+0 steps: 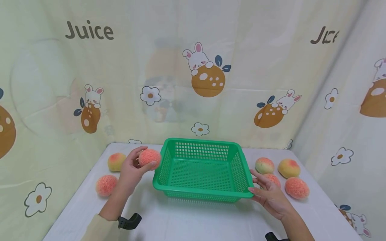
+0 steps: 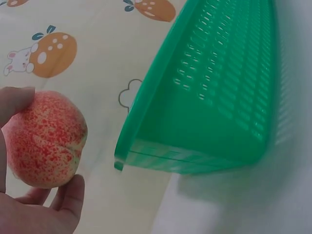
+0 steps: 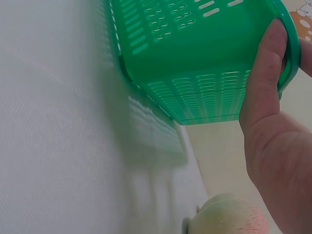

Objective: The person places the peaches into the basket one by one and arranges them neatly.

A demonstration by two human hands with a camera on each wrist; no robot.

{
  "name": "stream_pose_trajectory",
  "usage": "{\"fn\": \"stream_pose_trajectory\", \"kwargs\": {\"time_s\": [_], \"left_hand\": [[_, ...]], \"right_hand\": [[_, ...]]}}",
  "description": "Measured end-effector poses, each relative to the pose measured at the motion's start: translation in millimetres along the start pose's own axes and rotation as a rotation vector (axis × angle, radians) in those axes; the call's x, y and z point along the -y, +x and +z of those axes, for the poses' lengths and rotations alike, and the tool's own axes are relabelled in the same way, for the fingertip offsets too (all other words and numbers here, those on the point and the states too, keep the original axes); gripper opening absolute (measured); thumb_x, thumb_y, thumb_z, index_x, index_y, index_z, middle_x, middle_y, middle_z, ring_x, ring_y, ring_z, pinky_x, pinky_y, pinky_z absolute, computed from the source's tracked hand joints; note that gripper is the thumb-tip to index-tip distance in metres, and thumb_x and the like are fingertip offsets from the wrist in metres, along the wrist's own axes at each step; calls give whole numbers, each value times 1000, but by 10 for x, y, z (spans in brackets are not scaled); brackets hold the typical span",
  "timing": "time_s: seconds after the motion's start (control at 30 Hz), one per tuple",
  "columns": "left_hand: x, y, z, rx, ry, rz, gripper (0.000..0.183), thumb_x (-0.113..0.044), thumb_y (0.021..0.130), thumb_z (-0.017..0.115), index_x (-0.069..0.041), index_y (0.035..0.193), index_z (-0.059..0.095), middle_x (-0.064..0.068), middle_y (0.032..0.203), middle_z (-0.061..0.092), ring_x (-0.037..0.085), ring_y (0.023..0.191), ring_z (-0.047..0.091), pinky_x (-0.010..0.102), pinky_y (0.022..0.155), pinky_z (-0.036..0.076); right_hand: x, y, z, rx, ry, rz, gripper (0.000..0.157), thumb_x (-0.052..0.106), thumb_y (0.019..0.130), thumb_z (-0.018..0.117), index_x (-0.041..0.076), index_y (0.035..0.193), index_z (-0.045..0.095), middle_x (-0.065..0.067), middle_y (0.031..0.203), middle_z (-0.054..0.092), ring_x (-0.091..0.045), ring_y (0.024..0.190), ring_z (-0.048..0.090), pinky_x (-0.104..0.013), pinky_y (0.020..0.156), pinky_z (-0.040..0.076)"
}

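Note:
A pinkish-red speckled peach [image 1: 149, 159] is held between the thumb and fingers of my left hand [image 1: 132, 169], just off the left rim of a green plastic basket [image 1: 199, 192]. In the left wrist view the same peach [image 2: 46, 139] is gripped from both sides, with the basket [image 2: 161, 131] a short gap away. My right hand [image 1: 271, 195] grips the basket's rim near its front right corner. The right wrist view shows a digit of the right hand [image 3: 265, 73] pressed along the basket wall [image 3: 195, 53] beneath the rim.
Two more peaches, a yellow one [image 1: 116, 162] and a red one [image 1: 106, 185], lie left of the left forearm. Several peaches, including a yellow one [image 1: 289, 168] and a red one [image 1: 297, 188], lie right of the basket. A printed curtain [image 1: 169, 117] hangs behind the white table [image 1: 193, 224].

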State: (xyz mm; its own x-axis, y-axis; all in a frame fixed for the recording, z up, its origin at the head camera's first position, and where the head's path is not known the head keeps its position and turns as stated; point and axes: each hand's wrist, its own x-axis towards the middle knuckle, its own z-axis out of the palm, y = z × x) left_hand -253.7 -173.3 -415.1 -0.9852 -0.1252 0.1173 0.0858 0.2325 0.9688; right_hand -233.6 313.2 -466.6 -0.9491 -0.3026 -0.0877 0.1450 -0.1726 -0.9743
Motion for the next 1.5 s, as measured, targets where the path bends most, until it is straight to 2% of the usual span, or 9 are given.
{"fn": "stream_pose_trajectory", "kwargs": {"time_s": [0.27, 0.47, 0.7, 1.03, 1.5], "left_hand": [[-80, 65, 98, 35, -24, 15, 69, -42, 84, 84, -32, 145, 52, 4, 141, 58, 27, 115, 56, 25, 87, 57], [-113, 120, 200, 77, -56, 48, 66, -37, 84, 85, -30, 142, 55, 5, 139, 58, 28, 117, 58, 32, 91, 58], [-131, 193, 322, 104, -68, 30, 68, -38, 83, 86, -30, 143, 55, 2, 142, 56, 28, 123, 58, 38, 94, 59], [-213, 284, 473, 138, -98, 42, 70, -36, 81, 87, -30, 144, 56, 0, 144, 58, 27, 123, 60, 37, 93, 60], [-328, 420, 702, 206, -142, 65, 69, -35, 81, 88, -29, 143, 58, 2, 134, 65, 26, 119, 62, 36, 92, 59]], "right_hand": [[4, 2, -8, 5, 6, -4, 78, -2, 101, 58, 14, 165, 16, 0, 123, 48, -8, 105, 65, -33, 96, 59], [10, 0, -4, 4, 10, 5, 79, -1, 101, 58, 14, 165, 16, 1, 122, 50, -8, 104, 66, -33, 95, 59], [-3, 1, -5, 4, 16, 7, 78, -1, 101, 58, 15, 165, 16, 1, 122, 50, -8, 104, 67, -34, 96, 59], [-17, 6, -30, 19, 17, -9, 77, -2, 101, 57, 15, 165, 17, 1, 122, 49, -8, 105, 67, -34, 96, 59], [-13, -1, -40, 45, 15, -20, 79, -3, 100, 58, 14, 165, 16, 0, 122, 51, -8, 105, 68, -33, 95, 59]]}}
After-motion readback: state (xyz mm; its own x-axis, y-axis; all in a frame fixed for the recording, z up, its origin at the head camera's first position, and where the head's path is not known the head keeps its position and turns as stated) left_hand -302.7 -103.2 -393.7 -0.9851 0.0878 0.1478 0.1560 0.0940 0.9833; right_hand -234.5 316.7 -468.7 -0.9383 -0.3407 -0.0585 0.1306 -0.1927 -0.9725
